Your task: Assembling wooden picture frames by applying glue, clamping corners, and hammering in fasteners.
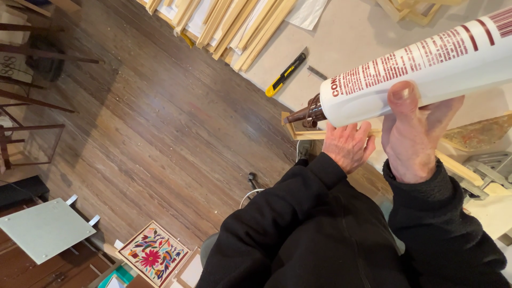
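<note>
Right hand (413, 136) grips adhesive tube (426, 66), left hand (348, 145) below

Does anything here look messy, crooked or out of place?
Mostly the floor: a yellow utility knife lies loose on the pale sheet, and wooden frames sit in a slanted heap. The right hand holds a white tube with a brown nozzle; the left hand rests on a frame corner. No spill shows.

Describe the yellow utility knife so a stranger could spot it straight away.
Start at the pale board covering the upper right of the floor. Just below the row of light wooden frame bars leaning along its top edge lies the utility knife, slanted, alone on bare board. Its yellow and black body sets it apart from the small grey blade lying beside it.
</note>
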